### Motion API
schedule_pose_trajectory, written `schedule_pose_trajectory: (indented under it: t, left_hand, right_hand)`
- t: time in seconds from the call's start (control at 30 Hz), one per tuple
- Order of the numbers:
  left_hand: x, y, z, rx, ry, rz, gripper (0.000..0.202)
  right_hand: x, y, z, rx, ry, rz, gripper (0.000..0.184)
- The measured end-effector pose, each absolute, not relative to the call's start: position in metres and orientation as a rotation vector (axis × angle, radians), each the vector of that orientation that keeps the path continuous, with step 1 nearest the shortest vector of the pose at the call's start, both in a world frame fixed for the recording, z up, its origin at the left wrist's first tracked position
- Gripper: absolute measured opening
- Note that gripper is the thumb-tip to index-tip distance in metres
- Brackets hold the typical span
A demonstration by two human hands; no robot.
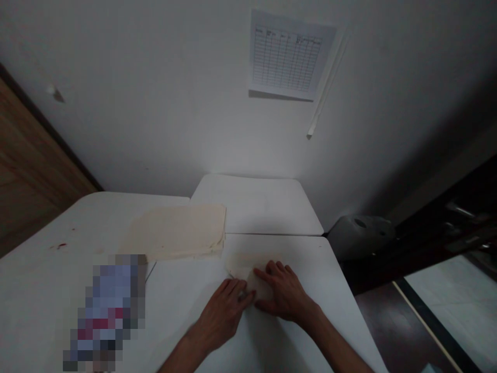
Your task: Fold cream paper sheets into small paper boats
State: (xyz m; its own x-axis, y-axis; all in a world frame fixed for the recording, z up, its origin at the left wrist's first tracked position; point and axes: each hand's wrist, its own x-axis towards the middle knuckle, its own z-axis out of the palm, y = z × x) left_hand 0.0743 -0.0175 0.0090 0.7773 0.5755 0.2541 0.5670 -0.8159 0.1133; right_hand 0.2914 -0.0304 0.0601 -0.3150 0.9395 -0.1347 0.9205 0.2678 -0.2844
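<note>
A thin, pale, off-white sheet (237, 263) lies on the white tabletop in front of me, its near part bunched or folded up between my hands. My left hand (227, 308) has its fingers curled onto the sheet's left side, with the thumb pointing inward. From the right, my right hand (287, 292) holds the folded part with the thumb and index finger on it and the other fingers bent. The fingers hide part of the sheet. To the left and farther back rests a flat stack of beige sheets (178, 230) with uneven right edges.
White tables (256, 202) stand against the wall. At the left, a pixelated patch (108, 305) hides an object. A printed chart (289, 57) hangs above. A grey plastic container (357, 235) stands beyond the right edge, and a wooden panel (31, 171) is at the far left.
</note>
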Motion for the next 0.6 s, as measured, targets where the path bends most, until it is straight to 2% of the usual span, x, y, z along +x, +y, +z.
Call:
schedule_pose_trajectory:
  t: [0.27, 0.6]
  left_hand:
    - [0.075, -0.016, 0.009, 2.916, 0.868, 0.365, 0.056]
    - [0.064, -0.015, 0.012, 2.842, 1.113, 0.421, 0.053]
  right_hand:
    - [0.289, -0.031, 0.065, -1.798, -2.435, 0.447, 0.064]
    - [0.291, -0.029, 0.063, -1.842, -2.455, 0.513, 0.079]
